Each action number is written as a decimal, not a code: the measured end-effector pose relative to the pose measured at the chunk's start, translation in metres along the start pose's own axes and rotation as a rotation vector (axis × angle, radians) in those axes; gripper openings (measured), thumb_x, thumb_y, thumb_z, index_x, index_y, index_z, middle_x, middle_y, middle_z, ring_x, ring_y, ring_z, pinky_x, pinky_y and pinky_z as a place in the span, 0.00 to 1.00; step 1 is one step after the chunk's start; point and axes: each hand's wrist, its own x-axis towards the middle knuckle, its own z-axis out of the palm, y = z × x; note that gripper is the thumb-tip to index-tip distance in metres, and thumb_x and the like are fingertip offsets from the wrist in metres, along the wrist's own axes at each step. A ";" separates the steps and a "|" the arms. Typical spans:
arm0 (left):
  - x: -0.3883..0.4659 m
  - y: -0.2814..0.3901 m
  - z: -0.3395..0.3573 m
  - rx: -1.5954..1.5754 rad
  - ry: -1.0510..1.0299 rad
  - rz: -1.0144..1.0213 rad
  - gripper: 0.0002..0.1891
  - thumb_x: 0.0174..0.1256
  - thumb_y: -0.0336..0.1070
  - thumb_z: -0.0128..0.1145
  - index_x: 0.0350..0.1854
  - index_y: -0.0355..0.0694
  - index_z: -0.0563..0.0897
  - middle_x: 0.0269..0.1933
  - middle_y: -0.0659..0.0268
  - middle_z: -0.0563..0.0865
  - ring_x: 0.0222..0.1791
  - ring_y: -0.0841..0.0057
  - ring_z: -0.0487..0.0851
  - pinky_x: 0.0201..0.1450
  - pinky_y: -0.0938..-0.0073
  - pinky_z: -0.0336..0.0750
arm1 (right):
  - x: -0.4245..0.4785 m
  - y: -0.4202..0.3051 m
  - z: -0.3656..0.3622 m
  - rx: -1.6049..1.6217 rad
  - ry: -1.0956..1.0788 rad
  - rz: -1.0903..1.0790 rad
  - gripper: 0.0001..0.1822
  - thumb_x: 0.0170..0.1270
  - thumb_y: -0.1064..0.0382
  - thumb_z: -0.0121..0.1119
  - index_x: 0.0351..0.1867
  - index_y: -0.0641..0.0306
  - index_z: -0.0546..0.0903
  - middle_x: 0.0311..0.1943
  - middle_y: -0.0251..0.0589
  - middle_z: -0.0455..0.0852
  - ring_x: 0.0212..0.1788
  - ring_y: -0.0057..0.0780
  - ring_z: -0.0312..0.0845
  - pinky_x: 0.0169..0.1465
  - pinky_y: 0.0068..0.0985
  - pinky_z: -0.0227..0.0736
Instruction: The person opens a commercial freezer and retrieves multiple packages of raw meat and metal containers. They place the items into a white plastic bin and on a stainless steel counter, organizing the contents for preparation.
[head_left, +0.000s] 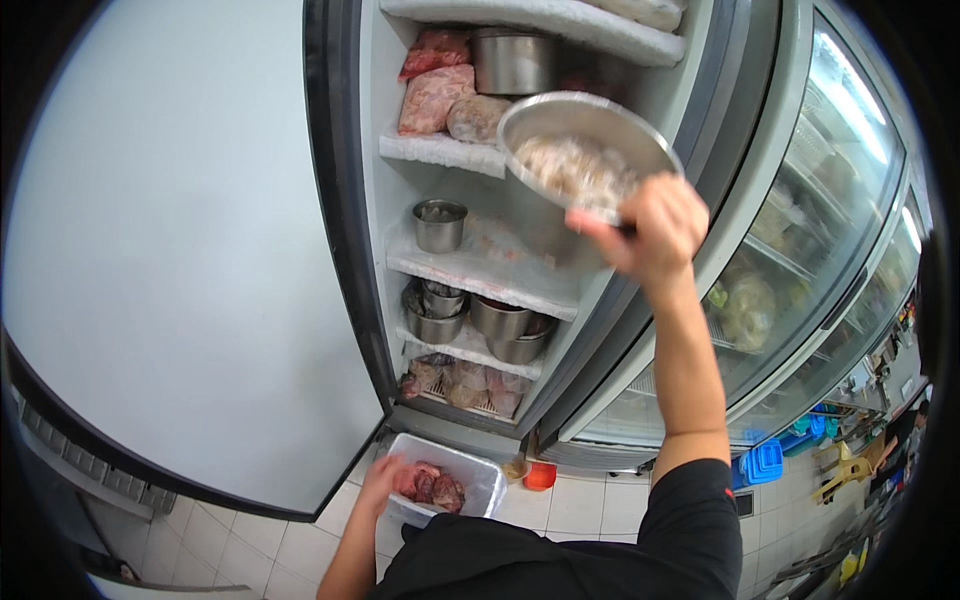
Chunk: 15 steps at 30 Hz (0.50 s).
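My right hand (664, 225) grips the near rim of a round stainless steel pot (630, 135), tilted so that its inside faces me. Pale, frosty chunks of food (577, 165) lie in it, blurred and too unclear to name. The pot is in front of the upper shelves of an open upright freezer (484, 292). Down at the lower left, my left hand (386, 476) is slightly blurred, fingers apart, over the left rim of a whitish plastic tub (487, 480). Dark red pieces of meat (431, 487) lie inside this tub, on the floor before the freezer.
The freezer door (187, 262) stands wide to the left. Frosted shelves hold bagged meat (439, 94), a large steel pot (514, 64), a small steel pot (440, 225) and several others. Glass-door refrigerators (795, 225) line the right. A red container (540, 476) and blue bins (761, 461) sit on the floor.
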 end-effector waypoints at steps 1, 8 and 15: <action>-0.004 0.043 0.030 0.076 -0.052 0.077 0.19 0.72 0.46 0.55 0.55 0.36 0.79 0.45 0.63 0.87 0.40 0.77 0.85 0.39 0.76 0.79 | -0.011 -0.018 -0.011 0.081 -0.011 0.023 0.32 0.44 0.41 0.77 0.12 0.54 0.65 0.11 0.28 0.62 0.14 0.24 0.61 0.19 0.22 0.54; -0.067 0.210 0.135 -0.153 -0.499 0.150 0.37 0.70 0.68 0.41 0.70 0.42 0.66 0.62 0.58 0.77 0.57 0.70 0.79 0.54 0.61 0.76 | -0.097 -0.146 -0.052 0.604 -0.171 0.191 0.31 0.39 0.39 0.79 0.15 0.53 0.67 0.13 0.25 0.65 0.14 0.22 0.62 0.21 0.21 0.51; -0.141 0.064 0.088 -0.489 0.044 -0.037 0.28 0.59 0.50 0.57 0.61 0.41 0.74 0.50 0.59 0.84 0.47 0.67 0.85 0.52 0.60 0.81 | -0.124 -0.263 -0.087 0.976 -0.261 0.167 0.29 0.41 0.38 0.75 0.13 0.52 0.68 0.14 0.27 0.67 0.17 0.24 0.64 0.24 0.22 0.54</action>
